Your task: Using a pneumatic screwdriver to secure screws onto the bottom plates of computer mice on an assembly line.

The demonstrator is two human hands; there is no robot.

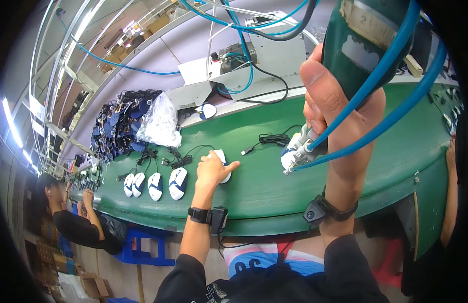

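Observation:
My left hand (210, 170) lies over a white computer mouse (225, 175) on the green bench, fingers curled on it and thumb out to the right. Much of that mouse is hidden under the hand. Raised close in front of me, my right hand (340, 103) is closed around a dark green air-powered tool (352, 50) with blue hoses. The tool's upper part runs out of view. Beyond the hose fittings, another white and blue mouse (286, 160) with a coiled black cable (273, 139) sits partly hidden.
Several white and blue mice (178, 184) stand in a row at the left. Behind them are a heap of dark blue parts (124, 118) and a clear plastic bag (160, 121). Another mouse (206, 111) lies near the grey machine (274, 63). A co-worker (75, 217) sits far left.

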